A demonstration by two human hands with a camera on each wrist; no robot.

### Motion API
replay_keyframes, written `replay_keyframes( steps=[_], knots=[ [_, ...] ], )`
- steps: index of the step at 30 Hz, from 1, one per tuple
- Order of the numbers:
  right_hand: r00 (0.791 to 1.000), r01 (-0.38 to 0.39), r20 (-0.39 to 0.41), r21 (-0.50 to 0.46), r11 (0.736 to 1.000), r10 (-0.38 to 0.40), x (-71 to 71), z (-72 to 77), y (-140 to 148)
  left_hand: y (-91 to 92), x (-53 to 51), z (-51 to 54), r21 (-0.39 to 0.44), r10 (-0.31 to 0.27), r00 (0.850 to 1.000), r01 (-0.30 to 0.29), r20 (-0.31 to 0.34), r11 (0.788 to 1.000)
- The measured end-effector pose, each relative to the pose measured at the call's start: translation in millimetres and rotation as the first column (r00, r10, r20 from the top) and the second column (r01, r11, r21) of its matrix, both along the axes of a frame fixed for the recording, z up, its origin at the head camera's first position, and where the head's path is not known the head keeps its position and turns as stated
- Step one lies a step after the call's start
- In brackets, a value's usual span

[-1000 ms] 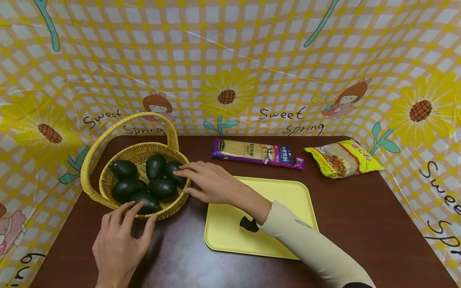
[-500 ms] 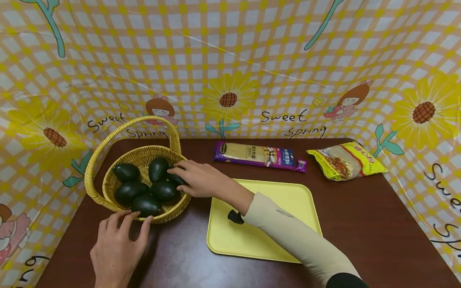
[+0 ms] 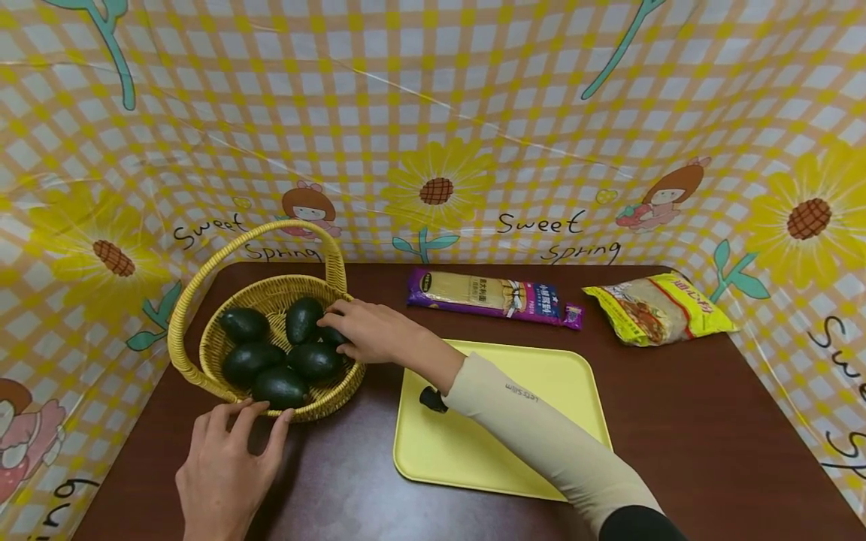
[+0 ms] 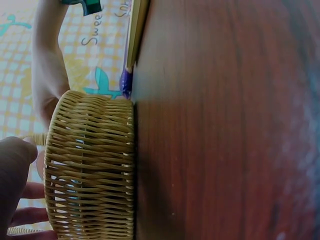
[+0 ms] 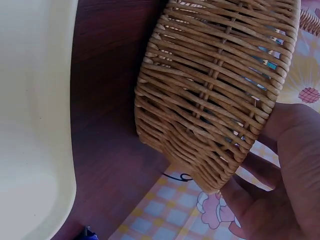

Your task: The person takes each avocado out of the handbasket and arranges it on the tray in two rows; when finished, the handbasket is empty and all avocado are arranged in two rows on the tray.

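Note:
Several dark green avocados (image 3: 280,387) lie in a yellow wicker basket (image 3: 334,403) with a tall handle, at the left of the table. My right hand (image 3: 380,332) reaches over the basket's right rim, its fingers and thumb bent around the rightmost avocado (image 3: 331,336), which the hand partly covers. In the right wrist view, that avocado is hidden behind the basket wall (image 5: 212,90). My left hand (image 3: 230,469) is at the basket's front edge, fingertips touching or very near the rim beside the front avocado. The left wrist view shows the thumb and fingers beside the wicker rim.
A yellow tray (image 3: 501,458) lies right of the basket, under the right forearm. Behind it is a purple pasta packet (image 3: 483,294). A yellow food bag (image 3: 659,308) sits at the back right. A checked cloth (image 3: 433,98) encloses the table's back and sides.
My right hand has moved slightly left and closed around the rightmost avocado. My left fingertips have drawn back from the front avocado to the rim. The head view has shifted a little.

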State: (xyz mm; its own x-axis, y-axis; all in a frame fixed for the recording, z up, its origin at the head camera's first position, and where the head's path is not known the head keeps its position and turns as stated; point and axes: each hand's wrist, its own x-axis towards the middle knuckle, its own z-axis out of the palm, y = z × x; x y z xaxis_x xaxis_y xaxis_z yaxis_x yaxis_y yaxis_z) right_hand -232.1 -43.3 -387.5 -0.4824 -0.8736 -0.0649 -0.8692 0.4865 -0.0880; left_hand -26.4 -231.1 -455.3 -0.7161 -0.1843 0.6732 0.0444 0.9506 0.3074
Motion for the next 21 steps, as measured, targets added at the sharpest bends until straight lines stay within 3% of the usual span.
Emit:
replay_keyframes(
  steps=[8, 21],
  knots=[
    [1.0, -0.015, 0.013, 0.048, 0.999, 0.015, -4.5, 2.5, -8, 0.2, -0.1, -0.5, -0.007, 0.016, 1.0, -0.016, 0.004, 1.0],
    [0.998, 0.045, 0.043, 0.131, 0.99, -0.051, -7.1, 4.7, -21, 0.3, 0.0, -1.9, -0.015, 0.032, 0.999, -0.032, 0.034, 0.999]
  ],
)
